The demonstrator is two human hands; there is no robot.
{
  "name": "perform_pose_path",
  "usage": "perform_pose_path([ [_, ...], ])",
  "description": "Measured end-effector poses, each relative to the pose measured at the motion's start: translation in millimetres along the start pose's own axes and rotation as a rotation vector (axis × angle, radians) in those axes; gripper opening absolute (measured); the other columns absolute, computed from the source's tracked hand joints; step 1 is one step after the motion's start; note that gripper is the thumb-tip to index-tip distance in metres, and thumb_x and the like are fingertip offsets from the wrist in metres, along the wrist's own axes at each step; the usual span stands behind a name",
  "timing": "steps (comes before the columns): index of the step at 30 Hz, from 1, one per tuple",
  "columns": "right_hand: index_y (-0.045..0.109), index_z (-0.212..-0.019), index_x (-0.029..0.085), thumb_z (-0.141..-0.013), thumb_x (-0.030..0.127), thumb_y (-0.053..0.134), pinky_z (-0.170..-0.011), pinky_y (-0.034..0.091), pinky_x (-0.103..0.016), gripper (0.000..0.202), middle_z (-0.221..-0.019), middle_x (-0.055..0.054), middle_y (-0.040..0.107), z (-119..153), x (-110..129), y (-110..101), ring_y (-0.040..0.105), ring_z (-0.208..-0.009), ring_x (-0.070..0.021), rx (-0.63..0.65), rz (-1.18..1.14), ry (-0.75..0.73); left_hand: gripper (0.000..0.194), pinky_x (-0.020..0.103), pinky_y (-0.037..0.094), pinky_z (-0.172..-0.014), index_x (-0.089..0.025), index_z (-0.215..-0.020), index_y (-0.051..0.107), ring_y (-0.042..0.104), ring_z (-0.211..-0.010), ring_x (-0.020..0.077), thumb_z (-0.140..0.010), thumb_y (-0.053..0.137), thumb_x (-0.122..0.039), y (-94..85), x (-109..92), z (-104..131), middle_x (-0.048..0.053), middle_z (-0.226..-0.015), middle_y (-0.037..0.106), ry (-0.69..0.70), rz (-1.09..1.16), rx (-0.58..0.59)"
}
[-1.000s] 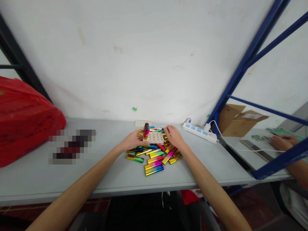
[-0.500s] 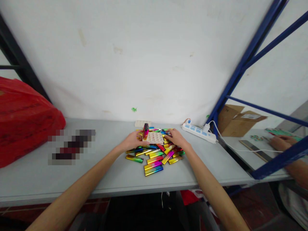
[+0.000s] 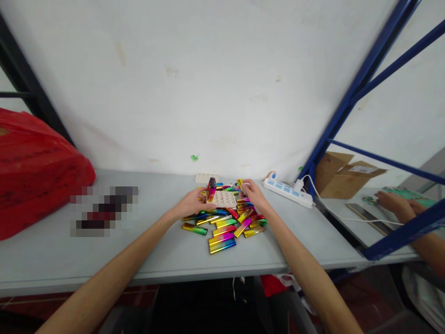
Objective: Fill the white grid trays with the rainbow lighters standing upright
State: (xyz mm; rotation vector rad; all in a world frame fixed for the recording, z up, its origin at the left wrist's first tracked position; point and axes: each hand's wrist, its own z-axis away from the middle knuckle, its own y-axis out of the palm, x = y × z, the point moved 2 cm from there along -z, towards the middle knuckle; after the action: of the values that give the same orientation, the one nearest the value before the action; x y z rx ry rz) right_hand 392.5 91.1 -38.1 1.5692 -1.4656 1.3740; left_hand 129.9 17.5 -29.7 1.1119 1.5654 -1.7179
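"Right hand [image 3: 253, 192] has risen a little from the pile since the last frame, and a gold lighter [image 3: 239, 183] now shows at its fingertips."

"How is it held?"

"Pinched, thumb and fingers closed on it, one end poking up beyond them. That grip probably leaves the other end free, though the fingers hide it."

"And the left hand [image 3: 193, 204]?"

"Half curled at the left end of the cream tray [image 3: 225, 199], thumb along the near edge, most likely to steady it. I can't tell whether the fingers also grip the upright lighter [image 3: 211, 188]."

"Is that one in the tray?"

"It stands at the tray's left end, dark top upward; the hand hides its foot. The other sockets I can make out look unfilled."

"Where's the pile of lighters [image 3: 222, 241]?"

"Around the tray on the desk [image 3: 156, 260], mostly in front and to the right, presumably so both hands can reach it easily."

"Other containers?"

"Another pale tray [image 3: 206, 178] lies behind, near the wall. Far left, a bulging red bag [image 3: 41, 171] hides its contents. Rightward, past the power strip [image 3: 288, 191], sits a cardboard box [image 3: 342, 174], flaps open, inside not visible."
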Motion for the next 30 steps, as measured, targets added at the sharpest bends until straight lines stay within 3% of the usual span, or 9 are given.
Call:
perform_pose_path([
  [3, 0.052, -0.118, 0.024, -0.083, 0.055, 0.063, -0.055, 0.042, -0.023, 0.048, -0.09, 0.0, 0.067, 3, 6, 10, 0.052, -0.062, -0.011, 0.029, -0.231, 0.046, 0.105, 0.025, 0.033, -0.041, -0.01, -0.147, 0.041, 0.049, -0.043, 0.0109, -0.064, 0.083, -0.059, -0.1, -2, 1, 0.0, -0.078, 0.067, 0.005, 0.008, 0.006],
  [9, 0.061, -0.088, 0.019, -0.087, 0.057, 0.059, -0.053, 0.036, -0.022, 0.038, -0.06, 0.005, 0.051, 10, 22, 25, 0.045, -0.054, -0.0095, 0.135, -0.242, 0.052, 0.1, 0.024, 0.032, -0.042, -0.012, -0.144, 0.044, 0.048, -0.041, 0.0101, -0.064, 0.084, -0.057, 0.2, -3, 1, -0.002, -0.074, 0.066, 0.023, 0.005, 0.012],
  [13, 0.065, -0.099, 0.019, -0.083, 0.06, 0.063, -0.046, 0.029, -0.023, 0.044, -0.065, 0.004, 0.055, 13, 27, 27, 0.039, -0.047, -0.0079, 0.144, -0.218, 0.049, 0.098, 0.025, 0.034, -0.042, -0.011, -0.144, 0.044, 0.048, -0.043, 0.0109, -0.065, 0.083, -0.056, 0.7, -3, 1, -0.003, -0.072, 0.064, 0.03, 0.015, 0.016],
  [17, 0.064, -0.11, 0.021, -0.077, 0.056, 0.072, -0.044, 0.024, -0.022, 0.048, -0.061, 0.006, 0.055, 12, 25, 25, 0.036, -0.046, -0.0081, 0.061, -0.143, 0.043, 0.098, 0.024, 0.033, -0.041, -0.01, -0.143, 0.044, 0.047, -0.042, 0.0104, -0.066, 0.083, -0.056, 0.7, -4, 2, -0.002, -0.072, 0.064, 0.034, 0.023, 0.015],
  [20, 0.065, -0.09, 0.019, -0.071, 0.057, 0.077, -0.045, 0.026, -0.022, 0.044, -0.059, 0.006, 0.052, 10, 21, 24, 0.037, -0.049, -0.0088, -0.032, -0.042, 0.003, 0.094, 0.024, 0.032, -0.041, -0.013, -0.142, 0.045, 0.046, -0.041, 0.0097, -0.066, 0.083, -0.055, 0.5, -4, 2, -0.003, -0.072, 0.064, 0.035, 0.026, 0.013],
  [23, 0.063, -0.079, 0.018, -0.075, 0.063, 0.072, -0.047, 0.028, -0.023, 0.046, -0.06, 0.005, 0.048, 8, 17, 25, 0.037, -0.053, -0.0099, -0.026, -0.022, -0.021, 0.094, 0.024, 0.033, -0.042, -0.012, -0.142, 0.045, 0.048, -0.041, 0.0102, -0.066, 0.083, -0.053, 0.1, -3, 2, -0.003, -0.073, 0.065, 0.034, 0.019, 0.006],
  [27, 0.058, -0.074, 0.019, -0.084, 0.068, 0.058, -0.056, 0.037, -0.025, 0.051, -0.066, 0.002, 0.05, 8, 18, 27, 0.045, -0.061, -0.0126, -0.04, -0.045, -0.058, 0.095, 0.024, 0.034, -0.041, -0.012, -0.142, 0.045, 0.049, -0.041, 0.0105, -0.065, 0.083, -0.053, 0.0, -3, 1, -0.003, -0.074, 0.066, 0.03, 0.014, 0.005],
  [30, 0.056, -0.08, 0.02, -0.089, 0.069, 0.05, -0.063, 0.044, -0.027, 0.05, -0.072, 0.0, 0.056, 10, 24, 30, 0.053, -0.066, -0.0142, 0.022, -0.089, -0.079, 0.095, 0.024, 0.034, -0.042, -0.012, -0.142, 0.046, 0.049, -0.041, 0.0105, -0.065, 0.083, -0.054, -0.1, -4, 1, -0.003, -0.074, 0.066, 0.034, 0.014, 0.004],
])
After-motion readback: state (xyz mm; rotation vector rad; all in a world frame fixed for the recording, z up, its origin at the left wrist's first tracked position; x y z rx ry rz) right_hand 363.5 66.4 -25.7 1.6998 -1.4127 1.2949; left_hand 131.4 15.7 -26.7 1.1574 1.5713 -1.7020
